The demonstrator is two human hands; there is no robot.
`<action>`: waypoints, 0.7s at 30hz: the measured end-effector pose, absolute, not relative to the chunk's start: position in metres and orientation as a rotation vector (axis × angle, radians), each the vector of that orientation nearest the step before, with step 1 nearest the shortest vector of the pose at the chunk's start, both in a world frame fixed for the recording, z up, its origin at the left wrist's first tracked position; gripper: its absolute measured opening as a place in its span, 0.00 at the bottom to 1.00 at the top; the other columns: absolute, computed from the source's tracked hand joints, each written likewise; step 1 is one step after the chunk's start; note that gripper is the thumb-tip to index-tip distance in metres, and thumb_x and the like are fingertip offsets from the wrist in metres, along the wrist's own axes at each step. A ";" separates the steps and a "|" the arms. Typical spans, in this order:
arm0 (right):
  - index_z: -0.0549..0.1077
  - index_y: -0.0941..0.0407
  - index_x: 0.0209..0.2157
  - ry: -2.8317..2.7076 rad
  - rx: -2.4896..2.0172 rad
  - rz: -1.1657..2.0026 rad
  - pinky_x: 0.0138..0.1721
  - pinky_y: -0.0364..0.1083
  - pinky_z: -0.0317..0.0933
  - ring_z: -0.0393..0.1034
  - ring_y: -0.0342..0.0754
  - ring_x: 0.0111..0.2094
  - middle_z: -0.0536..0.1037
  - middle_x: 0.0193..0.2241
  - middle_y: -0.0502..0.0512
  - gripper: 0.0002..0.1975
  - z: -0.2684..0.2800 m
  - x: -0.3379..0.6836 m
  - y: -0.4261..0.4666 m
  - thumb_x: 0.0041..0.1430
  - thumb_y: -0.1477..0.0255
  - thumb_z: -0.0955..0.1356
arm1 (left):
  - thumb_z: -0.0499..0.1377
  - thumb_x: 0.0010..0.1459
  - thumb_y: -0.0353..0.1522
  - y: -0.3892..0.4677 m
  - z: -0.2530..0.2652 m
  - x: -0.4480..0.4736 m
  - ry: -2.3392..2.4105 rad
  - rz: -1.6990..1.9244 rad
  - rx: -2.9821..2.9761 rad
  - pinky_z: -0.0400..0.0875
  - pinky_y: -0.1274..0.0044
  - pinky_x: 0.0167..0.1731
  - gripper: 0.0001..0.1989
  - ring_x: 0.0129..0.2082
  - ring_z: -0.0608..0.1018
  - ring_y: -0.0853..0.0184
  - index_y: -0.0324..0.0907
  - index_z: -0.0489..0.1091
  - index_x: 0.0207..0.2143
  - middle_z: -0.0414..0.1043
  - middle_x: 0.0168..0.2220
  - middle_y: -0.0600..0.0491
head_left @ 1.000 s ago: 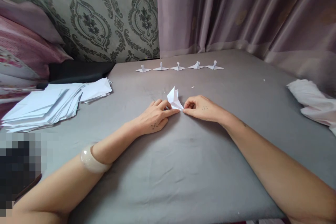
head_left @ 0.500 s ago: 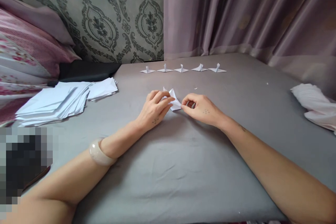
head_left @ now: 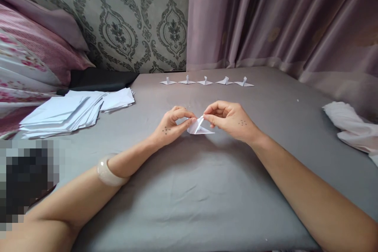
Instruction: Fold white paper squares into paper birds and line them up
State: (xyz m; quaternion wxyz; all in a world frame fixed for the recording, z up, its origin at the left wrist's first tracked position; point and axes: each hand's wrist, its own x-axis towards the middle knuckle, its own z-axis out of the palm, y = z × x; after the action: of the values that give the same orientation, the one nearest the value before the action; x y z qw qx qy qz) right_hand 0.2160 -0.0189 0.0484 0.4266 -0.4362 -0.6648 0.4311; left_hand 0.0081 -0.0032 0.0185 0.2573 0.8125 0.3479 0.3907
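Observation:
A folded white paper crane (head_left: 198, 127) is held between my two hands, low over the grey cloth in the middle of the view. My left hand (head_left: 174, 124) pinches its left side between thumb and forefinger. From the right, my right hand (head_left: 228, 118) grips an upright pointed flap near its tip with thumb and fingertips. One flat, pointed part of the paper reaches right beneath my right fingers. The left edge of the crane is partly hidden by my left fingertips.
Several finished paper cranes (head_left: 205, 81) stand in a row farther back. Stacked white paper sheets (head_left: 56, 114) lie at left, near a black flat item (head_left: 100, 80). White crumpled cloth (head_left: 350, 124) is at right. Curtains (head_left: 251, 19) hang behind the grey-covered surface (head_left: 191, 197).
The paper crane has turned, with a flap now standing up and a point lying toward the right. My right hand has shifted its pinch to the upright flap. The view has tilted slightly.

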 end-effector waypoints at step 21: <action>0.75 0.53 0.39 -1.964 -0.950 0.786 0.33 0.43 0.63 0.68 0.42 0.32 0.76 0.36 0.51 0.08 0.057 0.222 -0.025 0.61 0.71 0.65 | 0.61 0.58 0.38 -0.008 0.020 0.007 0.705 0.896 1.509 0.63 0.77 0.37 0.11 0.33 0.70 0.70 0.40 0.75 0.29 0.70 0.30 0.53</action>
State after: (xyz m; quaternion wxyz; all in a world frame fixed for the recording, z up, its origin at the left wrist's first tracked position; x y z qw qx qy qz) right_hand 0.2222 -0.0247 0.0571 0.3996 -0.3757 -0.7763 0.3108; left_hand 0.0070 -0.0078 0.0204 0.5854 0.6468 0.3024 0.3841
